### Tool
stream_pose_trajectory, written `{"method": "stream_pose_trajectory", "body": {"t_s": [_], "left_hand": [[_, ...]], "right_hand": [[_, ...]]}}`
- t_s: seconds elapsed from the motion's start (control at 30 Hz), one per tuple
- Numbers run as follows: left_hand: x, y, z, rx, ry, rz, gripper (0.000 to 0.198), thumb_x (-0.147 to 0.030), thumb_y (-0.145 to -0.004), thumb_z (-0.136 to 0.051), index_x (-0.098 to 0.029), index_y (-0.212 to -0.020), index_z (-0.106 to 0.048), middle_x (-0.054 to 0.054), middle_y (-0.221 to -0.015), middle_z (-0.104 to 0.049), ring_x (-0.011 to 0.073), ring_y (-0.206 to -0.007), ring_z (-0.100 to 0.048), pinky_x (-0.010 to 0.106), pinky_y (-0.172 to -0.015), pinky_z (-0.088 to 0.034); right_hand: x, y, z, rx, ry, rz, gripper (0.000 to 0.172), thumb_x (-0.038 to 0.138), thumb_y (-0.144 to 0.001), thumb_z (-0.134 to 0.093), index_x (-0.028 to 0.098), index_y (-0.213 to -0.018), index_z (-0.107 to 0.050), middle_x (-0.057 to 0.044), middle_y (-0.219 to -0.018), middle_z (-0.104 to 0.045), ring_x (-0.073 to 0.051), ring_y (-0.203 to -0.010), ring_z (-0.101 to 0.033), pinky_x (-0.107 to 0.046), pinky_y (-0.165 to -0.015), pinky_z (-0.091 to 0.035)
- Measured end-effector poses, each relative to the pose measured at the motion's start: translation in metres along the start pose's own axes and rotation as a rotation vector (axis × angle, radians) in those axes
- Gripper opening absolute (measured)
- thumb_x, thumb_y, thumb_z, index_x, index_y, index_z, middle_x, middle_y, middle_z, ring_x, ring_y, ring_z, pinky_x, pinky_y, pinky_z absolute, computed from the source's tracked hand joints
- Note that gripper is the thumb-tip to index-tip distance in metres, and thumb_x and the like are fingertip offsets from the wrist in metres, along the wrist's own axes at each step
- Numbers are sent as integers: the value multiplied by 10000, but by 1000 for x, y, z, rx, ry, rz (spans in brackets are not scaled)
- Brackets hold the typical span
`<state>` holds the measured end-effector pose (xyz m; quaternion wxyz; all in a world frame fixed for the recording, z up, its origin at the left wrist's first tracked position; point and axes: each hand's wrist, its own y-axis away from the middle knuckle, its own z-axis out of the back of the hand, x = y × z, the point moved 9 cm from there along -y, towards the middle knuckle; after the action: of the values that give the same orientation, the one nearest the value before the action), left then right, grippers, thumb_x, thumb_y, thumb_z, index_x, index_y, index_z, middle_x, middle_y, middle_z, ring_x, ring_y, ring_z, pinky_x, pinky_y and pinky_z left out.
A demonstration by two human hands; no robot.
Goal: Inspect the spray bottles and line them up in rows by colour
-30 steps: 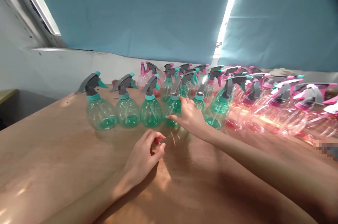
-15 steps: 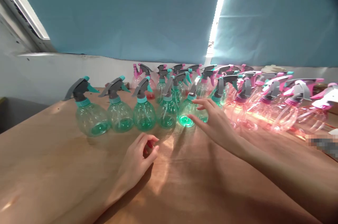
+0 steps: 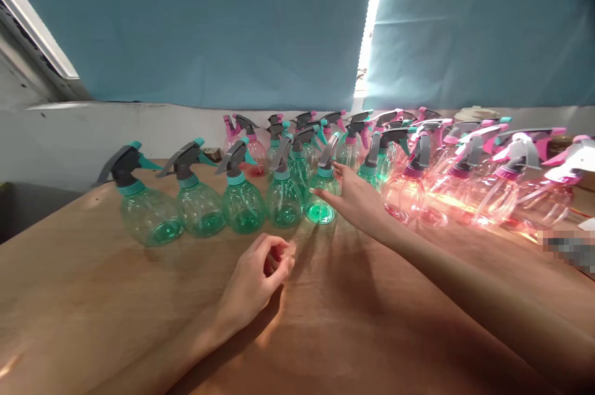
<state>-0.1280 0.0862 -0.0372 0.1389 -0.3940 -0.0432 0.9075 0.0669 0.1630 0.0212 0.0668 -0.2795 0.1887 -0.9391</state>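
Observation:
My right hand (image 3: 360, 199) is at the right side of a clear green spray bottle (image 3: 321, 193) with a grey trigger head and turquoise collar. The thumb crosses in front of the bottle's shoulder, and the fingers stretch beside its neck. Thumb and fingers are apart; whether they touch the bottle I cannot tell. My left hand (image 3: 260, 274) rests low over the wooden table, fingers curled toward the thumb, with nothing visible in them. Nearest to it stand another green spray bottle (image 3: 284, 199) and a green spray bottle (image 3: 244, 203) farther left, both upright.
Two more green spray bottles, one (image 3: 149, 212) at the far left, continue the front row on the wooden table (image 3: 116, 296). Pink spray bottles (image 3: 404, 190) crowd the right. Several more stand behind, by the white wall (image 3: 176, 128) below a blue curtain (image 3: 209, 29).
My right hand has moved forward and closer to the green bottle's neck. My left hand has shifted slightly right, with its fingers more closed. The view has turned slightly right.

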Motion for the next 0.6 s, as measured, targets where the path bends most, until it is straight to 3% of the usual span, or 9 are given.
{"method": "stream_pose_trajectory", "body": {"t_s": [0.2,0.33,0.6], "left_hand": [[-10,-20,-14,20,81,-16,246,-265,-899,-497,-198,-1127,-563,27,-926,-603,136,-697,-587,254,-600,-474],[-7,-24,-18,22,139,45,338,-281,-893,-503,-199,-1219,-537,38,-969,-593,129,-656,-601,256,-564,-488],[-9,-8,-12,-21,144,47,289,-310,-875,-533,-185,-1133,-569,14,-869,-610,137,-669,-605,276,-640,-504]], "right_hand": [[-4,-8,-8,39,70,3,511,532,-860,-547,149,-1199,-552,-164,-1160,-647,-361,-986,-630,-437,-717,-488],[-6,-10,-8,84,53,37,464,542,-854,-559,164,-1123,-568,-143,-1126,-654,-336,-980,-628,-421,-718,-485],[-3,-1,-2,159,35,85,442,518,-840,-604,173,-1116,-583,-130,-1116,-667,-322,-1011,-627,-428,-781,-494]]}}
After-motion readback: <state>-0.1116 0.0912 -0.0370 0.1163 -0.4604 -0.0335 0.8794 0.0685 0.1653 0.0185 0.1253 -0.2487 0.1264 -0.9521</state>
